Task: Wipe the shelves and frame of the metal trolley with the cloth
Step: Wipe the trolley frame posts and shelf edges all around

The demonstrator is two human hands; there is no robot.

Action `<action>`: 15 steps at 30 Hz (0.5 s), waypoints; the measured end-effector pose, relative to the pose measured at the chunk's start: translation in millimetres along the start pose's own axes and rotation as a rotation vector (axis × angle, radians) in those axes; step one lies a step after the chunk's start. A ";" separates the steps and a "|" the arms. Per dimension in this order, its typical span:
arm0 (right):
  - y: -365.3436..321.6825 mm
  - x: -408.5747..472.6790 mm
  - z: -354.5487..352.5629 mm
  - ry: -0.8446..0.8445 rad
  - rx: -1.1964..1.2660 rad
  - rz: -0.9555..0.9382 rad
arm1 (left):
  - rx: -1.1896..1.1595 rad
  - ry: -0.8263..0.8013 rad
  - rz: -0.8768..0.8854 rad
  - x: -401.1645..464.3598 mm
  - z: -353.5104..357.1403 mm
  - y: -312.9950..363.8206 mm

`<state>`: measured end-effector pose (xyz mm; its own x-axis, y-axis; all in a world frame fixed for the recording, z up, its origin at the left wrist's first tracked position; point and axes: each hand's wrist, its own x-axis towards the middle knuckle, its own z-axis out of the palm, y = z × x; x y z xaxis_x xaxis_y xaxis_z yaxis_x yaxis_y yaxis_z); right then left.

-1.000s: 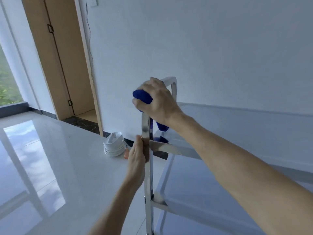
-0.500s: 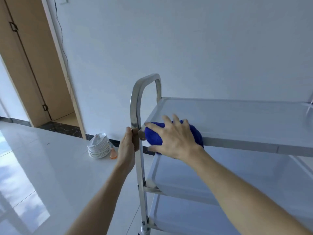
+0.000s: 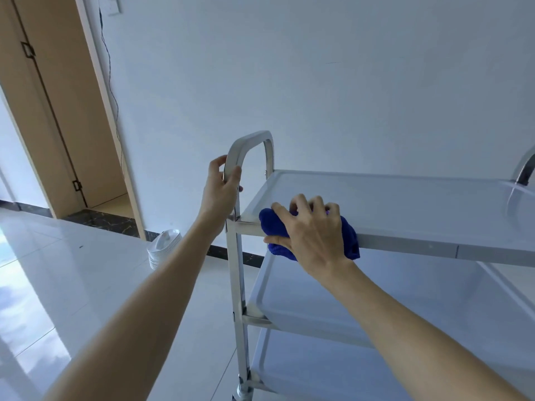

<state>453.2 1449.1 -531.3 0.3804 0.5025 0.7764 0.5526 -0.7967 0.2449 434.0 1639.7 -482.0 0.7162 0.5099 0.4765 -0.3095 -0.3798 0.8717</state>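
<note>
cloth (image 3: 273, 227) on top shelf (image 3: 405, 204) | bowls (image 3: 163, 248) left, on floor (image 3: 72, 285)

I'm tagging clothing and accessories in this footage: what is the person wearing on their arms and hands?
Nothing shows. The left hand and right hand are bare, with no gloves, and no rings, watch or bracelet visible. Both forearms are uncovered as far as the bottom edge of the picture, so no sleeve comes into view. No markings show on either arm.

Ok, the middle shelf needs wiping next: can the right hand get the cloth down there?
Probably yes: the right hand grips the cloth at the top shelf's front edge, and the middle shelf lies open directly below.
</note>
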 end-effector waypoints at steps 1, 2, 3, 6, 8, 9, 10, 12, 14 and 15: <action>0.1 -3.0 2.0 0.032 -0.014 0.019 | -0.003 0.005 0.003 -0.4 1.6 -2.1; -1.7 -5.0 4.1 0.053 -0.016 0.031 | -0.005 0.009 0.001 -0.7 2.8 -3.2; -4.8 -6.3 6.3 0.075 -0.010 0.036 | -0.011 0.011 -0.002 -1.0 3.7 -4.1; -19.1 -6.6 11.8 0.066 -0.036 0.042 | -0.033 0.010 -0.005 -1.9 3.6 -7.7; -32.8 -2.2 14.3 -0.053 -0.056 0.056 | -0.041 0.003 -0.010 -1.4 2.4 -9.6; -40.2 1.4 15.7 -0.117 -0.062 0.057 | -0.045 0.000 -0.014 -1.1 2.1 -10.4; -47.1 5.3 16.8 -0.166 -0.075 0.053 | -0.050 -0.001 -0.017 -0.8 2.1 -10.7; -57.6 11.8 17.9 -0.203 -0.119 0.028 | -0.058 0.008 -0.018 -1.1 2.6 -11.2; -59.7 13.8 18.7 -0.181 -0.149 -0.005 | -0.055 0.024 -0.006 -1.8 2.8 -11.8; -56.9 12.6 19.1 -0.153 -0.146 -0.023 | -0.053 0.031 0.003 -2.2 2.3 -12.5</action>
<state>440.7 1507.2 -546.5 0.4832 0.5569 0.6755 0.4529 -0.8194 0.3515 437.8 1641.6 -494.3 0.6955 0.5331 0.4817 -0.3446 -0.3408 0.8747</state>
